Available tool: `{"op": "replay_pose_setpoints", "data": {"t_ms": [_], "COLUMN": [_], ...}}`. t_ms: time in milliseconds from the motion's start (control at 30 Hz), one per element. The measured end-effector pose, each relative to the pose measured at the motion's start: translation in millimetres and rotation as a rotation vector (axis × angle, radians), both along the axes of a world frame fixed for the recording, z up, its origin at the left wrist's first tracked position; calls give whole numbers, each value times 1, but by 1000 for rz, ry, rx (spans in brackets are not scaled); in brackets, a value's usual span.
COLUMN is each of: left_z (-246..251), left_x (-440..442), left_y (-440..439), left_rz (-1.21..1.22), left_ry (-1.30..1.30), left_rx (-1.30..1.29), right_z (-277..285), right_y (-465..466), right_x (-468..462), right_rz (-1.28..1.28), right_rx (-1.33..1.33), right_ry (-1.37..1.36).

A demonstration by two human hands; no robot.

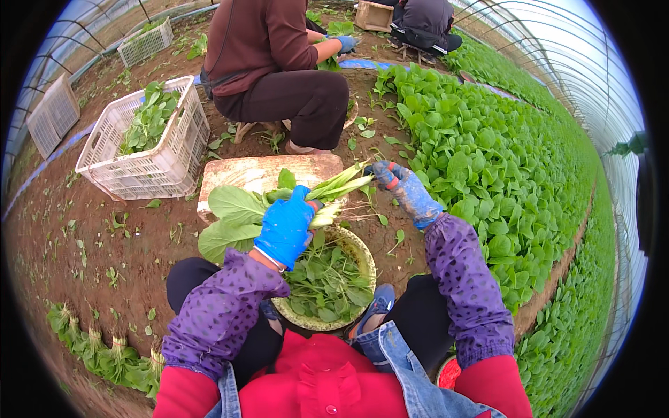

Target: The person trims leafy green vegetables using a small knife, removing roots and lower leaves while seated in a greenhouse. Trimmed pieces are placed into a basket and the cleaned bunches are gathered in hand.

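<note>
My left hand (pixel 286 227), in a blue glove, is closed around a bunch of leafy greens (pixel 235 211); the broad leaves point left and the pale stems and roots point right. My right hand (pixel 405 190), in a dirty blue-grey glove with red bands, has its fingertips at the root end of the stems. Whether it pinches a root there is too small to tell. Below the bunch, between my feet, stands a round basin (pixel 368 256) holding loose small leaves (pixel 326 285). A worn, low block (pixel 266 170) lies just beyond the bunch.
A white plastic crate (pixel 146 170) with greens stands at the left. A person (pixel 277 73) sits close ahead; another person (pixel 426 23) is farther back. Dense green plants (pixel 481 172) grow at the right. Tied bundles (pixel 117 360) lie at the lower left. A red-filled container (pixel 448 373) is beside my right leg.
</note>
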State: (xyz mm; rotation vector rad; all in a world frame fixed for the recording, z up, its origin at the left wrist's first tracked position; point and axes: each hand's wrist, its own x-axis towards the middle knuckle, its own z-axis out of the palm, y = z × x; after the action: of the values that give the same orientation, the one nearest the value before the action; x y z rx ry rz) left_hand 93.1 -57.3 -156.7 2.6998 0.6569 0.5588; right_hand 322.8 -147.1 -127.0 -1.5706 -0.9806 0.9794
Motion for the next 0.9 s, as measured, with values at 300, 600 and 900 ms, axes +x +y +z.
{"op": "replay_pose_setpoints", "data": {"t_ms": [300, 600, 900], "left_z": [-11, -24, -18], "left_x": [-1, -1, 1], "left_y": [-1, 4, 0], "left_rz": [-60, -81, -89], "left_ry": [-24, -41, -27], "left_rx": [92, 23, 17], "right_z": [-16, 13, 1], "right_y": [4, -1, 6], "right_x": [3, 0, 16], "right_rz": [-132, -44, -120], "right_rx": [146, 339, 430], "right_ry": [-413, -858, -651]}}
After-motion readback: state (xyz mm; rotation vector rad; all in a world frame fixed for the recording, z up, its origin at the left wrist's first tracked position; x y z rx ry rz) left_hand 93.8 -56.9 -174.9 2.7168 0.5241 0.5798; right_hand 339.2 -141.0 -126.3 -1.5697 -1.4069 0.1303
